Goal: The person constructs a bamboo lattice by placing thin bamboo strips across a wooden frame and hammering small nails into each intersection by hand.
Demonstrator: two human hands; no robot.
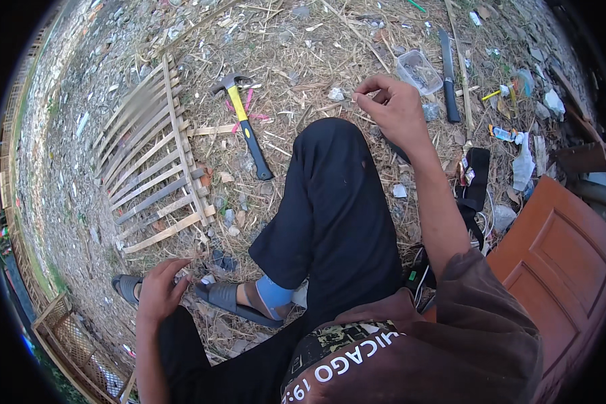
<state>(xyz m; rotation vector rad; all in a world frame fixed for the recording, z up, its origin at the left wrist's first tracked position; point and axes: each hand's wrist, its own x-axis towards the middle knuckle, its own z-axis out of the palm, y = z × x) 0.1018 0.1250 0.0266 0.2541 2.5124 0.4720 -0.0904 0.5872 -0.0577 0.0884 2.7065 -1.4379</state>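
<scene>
Pinching thumb against forefinger, the right hand (398,113) hangs just past the bent knee (330,145); whether anything is caught between those fingertips, I can't tell (any piece that small would be lost from where I stand). Just beyond that grip and to its right sits a clear plastic tub (433,89) with little thin pieces inside, partly hidden by the knuckles. Farther right of the same hand, past the tub, lies a machete (448,75), its dark handle toward the person. Well to the left of the pinch, a claw hammer (248,135) with a yellow-and-black handle rests on the straw, head pointing away, over some pink strips (256,117). The left hand (160,289) is loosely curled, thumb apart from the fingers, with nothing visible in it. Ahead of it lies a slatted wooden panel (180,138); a grey sandal (232,299) is near its right side.
</scene>
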